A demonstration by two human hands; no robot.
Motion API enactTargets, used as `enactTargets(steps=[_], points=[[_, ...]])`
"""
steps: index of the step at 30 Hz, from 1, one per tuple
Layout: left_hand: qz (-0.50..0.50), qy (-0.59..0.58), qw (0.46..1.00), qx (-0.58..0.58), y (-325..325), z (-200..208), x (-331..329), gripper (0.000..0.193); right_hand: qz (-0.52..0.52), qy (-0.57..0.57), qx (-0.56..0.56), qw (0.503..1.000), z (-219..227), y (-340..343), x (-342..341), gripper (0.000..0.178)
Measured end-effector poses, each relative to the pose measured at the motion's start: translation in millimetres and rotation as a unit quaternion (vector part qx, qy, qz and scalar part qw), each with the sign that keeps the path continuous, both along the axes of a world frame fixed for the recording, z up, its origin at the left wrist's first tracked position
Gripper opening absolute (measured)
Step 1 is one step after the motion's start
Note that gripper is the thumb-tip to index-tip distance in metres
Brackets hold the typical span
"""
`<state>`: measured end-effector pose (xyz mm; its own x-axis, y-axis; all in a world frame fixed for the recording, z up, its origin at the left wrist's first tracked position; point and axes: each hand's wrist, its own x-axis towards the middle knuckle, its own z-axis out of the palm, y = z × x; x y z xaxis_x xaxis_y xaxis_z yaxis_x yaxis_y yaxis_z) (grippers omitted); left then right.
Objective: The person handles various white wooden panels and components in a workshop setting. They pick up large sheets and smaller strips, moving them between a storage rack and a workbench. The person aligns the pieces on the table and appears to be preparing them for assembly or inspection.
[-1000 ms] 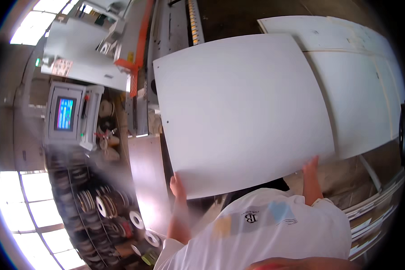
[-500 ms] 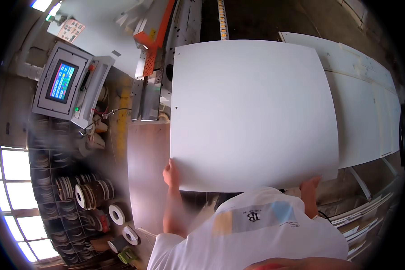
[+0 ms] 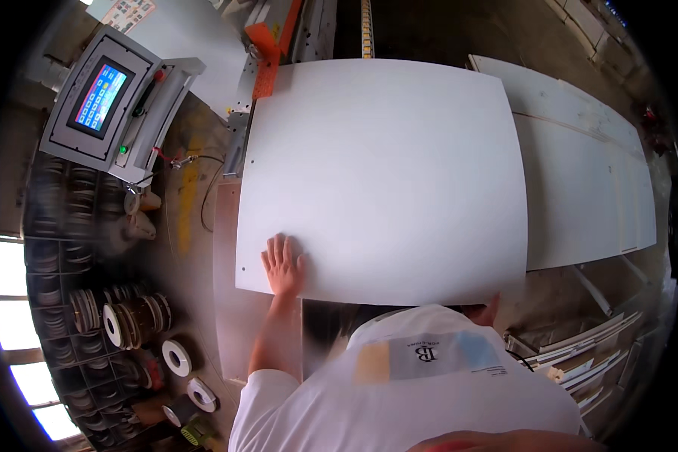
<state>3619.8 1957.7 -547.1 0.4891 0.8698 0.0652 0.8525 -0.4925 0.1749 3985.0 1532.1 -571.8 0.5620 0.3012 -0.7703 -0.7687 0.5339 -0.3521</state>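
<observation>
A large white panel (image 3: 392, 173) lies in front of me, with a few small dark holes along its left edge. Its far left corner meets the orange guard (image 3: 265, 64) of a machine. My left hand (image 3: 282, 265) rests flat on top of the panel near its close left corner, fingers spread. At the near edge, toward the right, my right hand (image 3: 491, 310) grips the panel; most of its fingers are hidden beneath the board or in shadow. Under the panel's left side, a brownish board surface (image 3: 230, 301) shows.
A control box with a lit screen (image 3: 102, 98) stands at the far left. Below it are racks of edging rolls (image 3: 135, 320) and a loose white roll (image 3: 177, 358). More pale panels (image 3: 587, 181) lie on the right, above stacked strips (image 3: 595, 346).
The panel has shifted left against the machine, its corner now at the orange guard. My left hand has gone from gripping the left edge to lying flat on top. My right hand stays at the near edge.
</observation>
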Motion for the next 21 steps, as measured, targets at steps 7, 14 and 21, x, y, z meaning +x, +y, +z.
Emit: enactTargets(steps=[7,14,21], points=[[0.021,0.009,1.000,0.000,7.8,8.1,-7.8,0.060,0.128,-0.208,-0.129,0.961,-7.2,-50.1,84.2,0.060],[0.036,-0.007,0.999,-0.008,4.6,13.0,-4.3,0.056,0.196,-0.129,-0.133,0.963,3.2,-42.2,97.3,0.061],[0.028,-0.009,0.999,-0.013,11.9,14.0,-0.9,0.056,0.204,-0.153,-0.172,0.951,15.2,-33.1,91.2,0.070]])
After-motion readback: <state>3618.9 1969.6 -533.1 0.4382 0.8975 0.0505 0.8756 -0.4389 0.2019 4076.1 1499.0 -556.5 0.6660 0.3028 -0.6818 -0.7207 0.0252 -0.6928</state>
